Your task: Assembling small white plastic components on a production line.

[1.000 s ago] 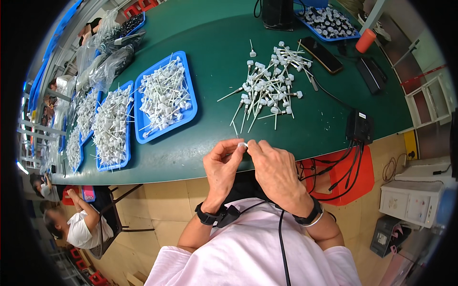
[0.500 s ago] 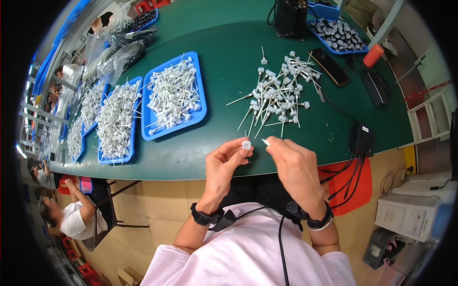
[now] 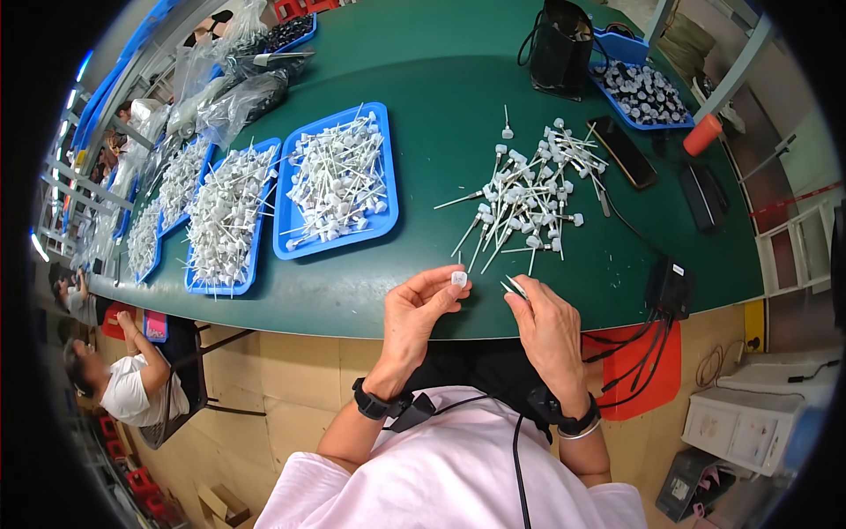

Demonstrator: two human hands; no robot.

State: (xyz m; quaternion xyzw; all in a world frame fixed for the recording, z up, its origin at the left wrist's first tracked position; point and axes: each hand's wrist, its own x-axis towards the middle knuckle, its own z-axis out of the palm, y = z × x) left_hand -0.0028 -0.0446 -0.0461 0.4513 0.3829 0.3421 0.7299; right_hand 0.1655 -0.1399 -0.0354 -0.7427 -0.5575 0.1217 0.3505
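Observation:
My left hand [image 3: 412, 319] is closed, pinching a small white square-headed piece [image 3: 459, 279] between thumb and fingertips, its face turned up; part of a thin stem shows behind it. A short gap to the right, my right hand [image 3: 548, 328] is closed around slim tweezers [image 3: 515, 286], whose two pale pointed tips stick out toward the left hand without touching the piece. Just beyond both hands lies a loose pile of similar white-headed pieces [image 3: 529, 198] with thin stems, on the green table [image 3: 423, 176].
Blue trays [image 3: 388, 220] of white-headed pieces stand on the left, with plastic bags [image 3: 238, 101] behind. At the right are a phone [image 3: 624, 152], a black case [image 3: 703, 196], a cabled black box [image 3: 670, 286], an orange cylinder [image 3: 702, 135] and a black bag [image 3: 561, 48].
My right hand has drawn down and turned, and both tweezer tips now show. The left hand keeps hold of the white piece. The whole view has shifted slightly.

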